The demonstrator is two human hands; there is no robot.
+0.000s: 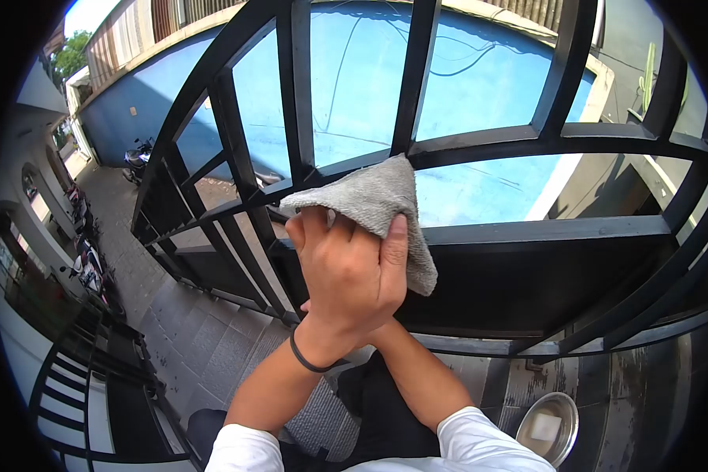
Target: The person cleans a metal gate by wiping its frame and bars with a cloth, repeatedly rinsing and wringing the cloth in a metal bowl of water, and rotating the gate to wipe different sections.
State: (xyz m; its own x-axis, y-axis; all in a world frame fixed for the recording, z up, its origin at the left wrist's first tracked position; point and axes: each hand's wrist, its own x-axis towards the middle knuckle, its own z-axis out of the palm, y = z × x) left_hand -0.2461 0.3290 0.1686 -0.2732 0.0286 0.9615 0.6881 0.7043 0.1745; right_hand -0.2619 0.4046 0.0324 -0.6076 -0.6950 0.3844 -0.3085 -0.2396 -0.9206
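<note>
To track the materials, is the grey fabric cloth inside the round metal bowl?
No, the left hand holds the grey cloth against the black barred gate.

The grey cloth looks like terry-type fabric, nubby and totally matt. Gate seems to be metal, smooth black paint with a bit of sheen where the light hits the bars. Wall behind it is painted a flat, matt blue. Bowl is shiny, smooth metal. Floor tiles look rough and stony, and the sleeves are plain matt fabric.
</note>
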